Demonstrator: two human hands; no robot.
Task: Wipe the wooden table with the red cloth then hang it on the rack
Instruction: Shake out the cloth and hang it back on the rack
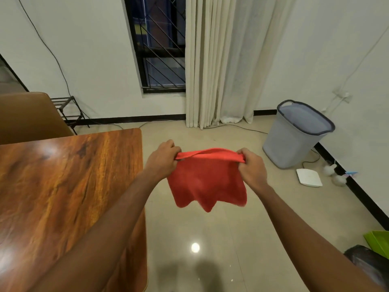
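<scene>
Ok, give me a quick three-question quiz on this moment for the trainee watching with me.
1. True or false: the red cloth hangs over the floor, off the wooden table.
2. How many hands pinch the cloth's top edge? A) one B) two C) none
3. What stands on the floor to the right of the cloth?

Key: 1 true. 2 B: the left hand and the right hand each grip a top corner. 3 the grey basket.

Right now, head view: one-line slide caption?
Left hand and right hand grip the red cloth by its top edge, spread in the air beside the wooden table.
</scene>
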